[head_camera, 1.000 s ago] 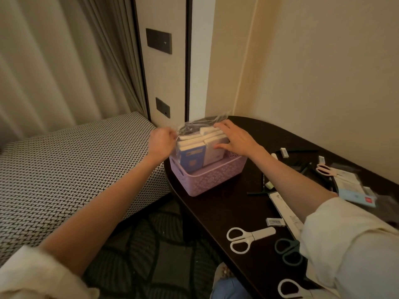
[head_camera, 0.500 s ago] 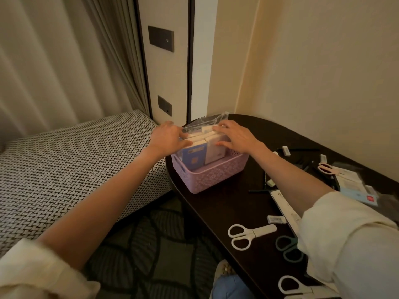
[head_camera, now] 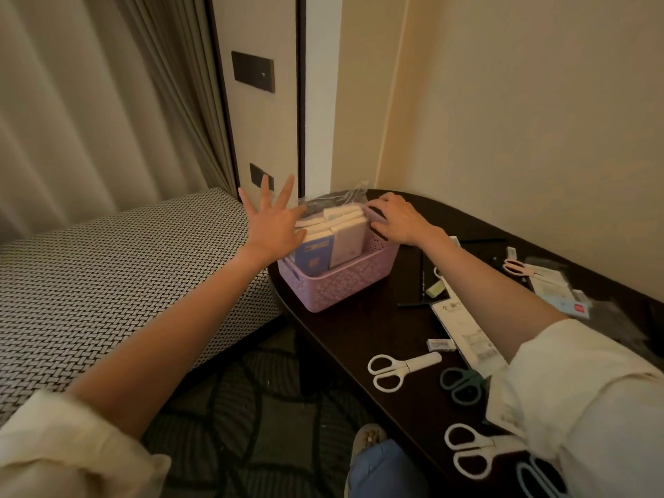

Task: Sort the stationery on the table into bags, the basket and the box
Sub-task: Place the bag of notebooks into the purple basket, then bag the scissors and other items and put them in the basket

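Observation:
A lilac perforated basket (head_camera: 345, 282) stands at the dark table's left end. Several small notebooks (head_camera: 337, 239) stand upright in it, with a clear plastic bag (head_camera: 334, 201) behind them. My left hand (head_camera: 273, 224) is beside the basket's left side with fingers spread straight, its palm near the notebooks. My right hand (head_camera: 399, 219) rests flat on the basket's right rim. White scissors (head_camera: 399, 366), dark green scissors (head_camera: 463, 384) and another white pair (head_camera: 474, 447) lie near the front edge. Pink scissors (head_camera: 517, 266) lie further back.
The dark table (head_camera: 359, 328) also carries erasers (head_camera: 438, 345), black pens (head_camera: 413, 303), a long white packet (head_camera: 463, 328) and clear packets (head_camera: 560, 292) at the right. A patterned bench (head_camera: 107, 282) stands left of the table. Walls close the back and right.
My left hand has come off the notebooks and opened wide, fingers spread upward. My right hand slid from the notebooks' tops to the basket's right rim.

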Demonstrator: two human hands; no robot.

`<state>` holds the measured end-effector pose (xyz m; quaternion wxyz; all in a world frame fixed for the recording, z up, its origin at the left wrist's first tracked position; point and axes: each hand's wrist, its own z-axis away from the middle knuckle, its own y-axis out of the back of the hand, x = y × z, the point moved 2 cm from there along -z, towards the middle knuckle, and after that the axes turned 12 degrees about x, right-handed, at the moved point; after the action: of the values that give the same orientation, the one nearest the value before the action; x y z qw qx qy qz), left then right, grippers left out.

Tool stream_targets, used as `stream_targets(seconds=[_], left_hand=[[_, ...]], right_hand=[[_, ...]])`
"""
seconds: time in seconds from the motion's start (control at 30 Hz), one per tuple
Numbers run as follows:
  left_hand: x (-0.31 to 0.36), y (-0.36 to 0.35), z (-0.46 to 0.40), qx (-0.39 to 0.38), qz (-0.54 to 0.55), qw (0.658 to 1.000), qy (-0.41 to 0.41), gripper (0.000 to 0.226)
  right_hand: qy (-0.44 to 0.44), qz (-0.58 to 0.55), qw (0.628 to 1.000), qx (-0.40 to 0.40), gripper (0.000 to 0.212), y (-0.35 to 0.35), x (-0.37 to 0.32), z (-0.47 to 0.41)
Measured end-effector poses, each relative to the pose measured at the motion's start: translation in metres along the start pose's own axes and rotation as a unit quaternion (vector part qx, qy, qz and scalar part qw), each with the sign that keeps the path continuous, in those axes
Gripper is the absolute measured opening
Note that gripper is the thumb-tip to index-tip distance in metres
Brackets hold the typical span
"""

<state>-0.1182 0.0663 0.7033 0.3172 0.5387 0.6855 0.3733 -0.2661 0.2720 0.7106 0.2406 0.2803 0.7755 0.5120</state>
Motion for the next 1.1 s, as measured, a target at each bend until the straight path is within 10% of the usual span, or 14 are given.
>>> stream_targets(seconds=[0.47, 1.1], left_hand=[[0.131, 0.026, 0.012, 0.011, 0.307, 0.942, -0.135, 0.028], [0.227, 0.006, 0.104, -0.124, 0.329, 0.915, -0.197, 0.025]], right_hand=[[-0.183, -0.054, 0.982, 0.002, 0.046, 0.072, 0.069, 0.135], [-0.273, -0.145, 0.95, 0.041, 0.042, 0.086, 0.034, 0.346]])
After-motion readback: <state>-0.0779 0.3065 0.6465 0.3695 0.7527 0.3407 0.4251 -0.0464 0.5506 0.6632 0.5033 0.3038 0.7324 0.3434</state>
